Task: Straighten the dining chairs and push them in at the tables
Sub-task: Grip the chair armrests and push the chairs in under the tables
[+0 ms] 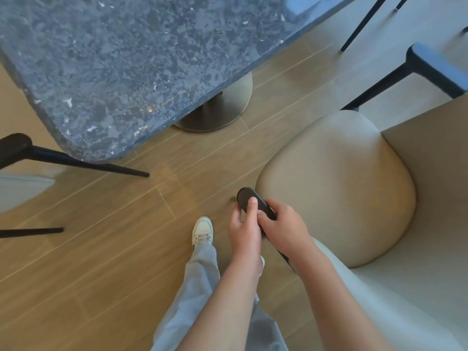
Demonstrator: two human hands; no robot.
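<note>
Both hands close around the same dark armrest (255,205) of the beige dining chair (336,188). The left hand (244,230) wraps it from the near side, thumb lying along the top; the right hand (283,230) clamps it just behind, fingers curled over the rail. Neither hand is free.

The chair stands out from the bench (114,72), its rounded seat pointing roughly at the stone-patterned corner with open wooden floor (101,249) between them. The seat looks angled to the bench edge, so the step in hand is probably turning it square before sliding it under.

To do that well, I would keep the grip firm and low and steer with the whole arm instead of the wrists, since one armrest gives leverage on only one side and the chair will tend to pivot. The round metal pedestal base (217,110) sits under the bench, so the front legs should be guided clear of it. Another chair's black legs (83,163) reach in at the left, and the person's shoe (202,230) is near the path.
</note>
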